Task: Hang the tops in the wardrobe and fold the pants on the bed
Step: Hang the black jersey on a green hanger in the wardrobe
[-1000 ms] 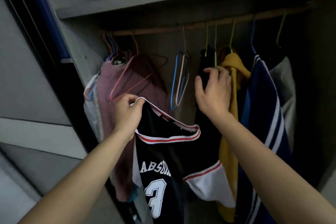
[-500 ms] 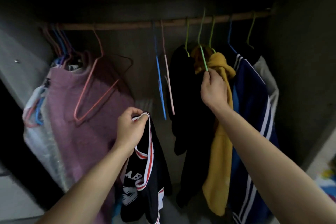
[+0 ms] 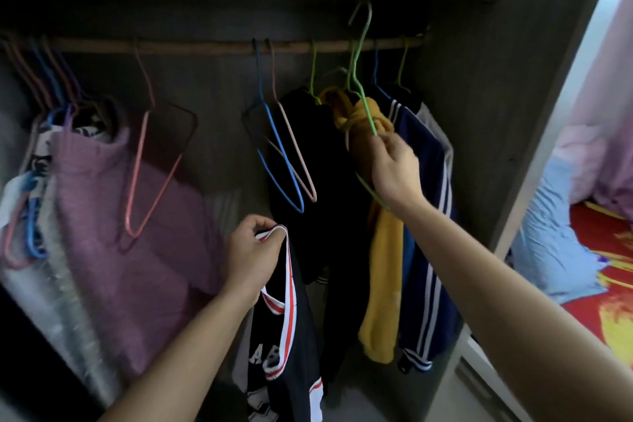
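Pinching the jersey collar (image 3: 287, 264), left fingers (image 3: 262, 223) curl; right fingers (image 3: 392, 142) hold the hanger (image 3: 365, 79).

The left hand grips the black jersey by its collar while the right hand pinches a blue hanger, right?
Not quite. In the head view the right hand pinches a green hanger, not a blue one. The left hand does grip the black jersey by its collar.

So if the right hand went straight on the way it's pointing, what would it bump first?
Most likely the yellow top. The right hand, pinching the green hanger, points up and left, and that top's bunched hood sits just past its fingers. Depth is unclear, so it might pass in front.
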